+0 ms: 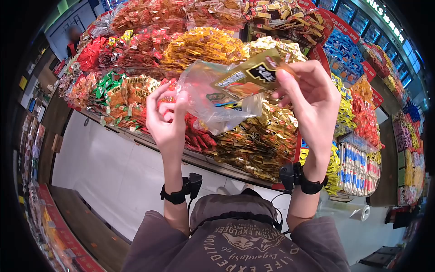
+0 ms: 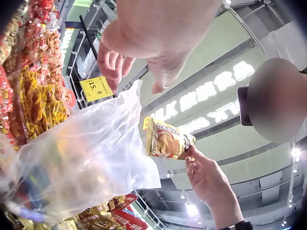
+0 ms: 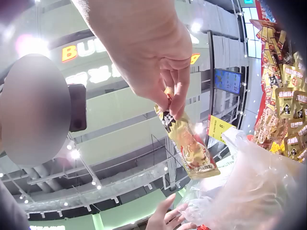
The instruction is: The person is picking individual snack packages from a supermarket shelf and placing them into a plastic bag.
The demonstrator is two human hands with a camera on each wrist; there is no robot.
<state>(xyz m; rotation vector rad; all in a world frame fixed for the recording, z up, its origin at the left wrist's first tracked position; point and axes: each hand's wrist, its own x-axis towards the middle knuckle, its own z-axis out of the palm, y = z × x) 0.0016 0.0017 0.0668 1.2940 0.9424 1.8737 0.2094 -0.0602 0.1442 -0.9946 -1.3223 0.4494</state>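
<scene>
In the head view my right hand (image 1: 315,99) pinches one end of a gold snack packet (image 1: 253,75) between thumb and fingers. The packet slants down to the left, its far end over the mouth of a clear plastic bag (image 1: 197,102). My left hand (image 1: 166,119) holds the bag's left edge with bent fingers. Colourful packets show through the bag (image 2: 91,158) in the left wrist view, where it hangs beneath that hand. The right wrist view shows the packet (image 3: 192,148) hanging below the pinching fingertips (image 3: 177,108), beside the bag.
Heaps of wrapped snacks fill the slanted display, with gold packets (image 1: 253,145) below the bag and yellow ones (image 1: 204,47) behind. Stacked blue-and-white packs (image 1: 358,165) stand at the right. A yellow price card (image 2: 97,89) rises near the left hand. Another person (image 1: 72,43) stands far left.
</scene>
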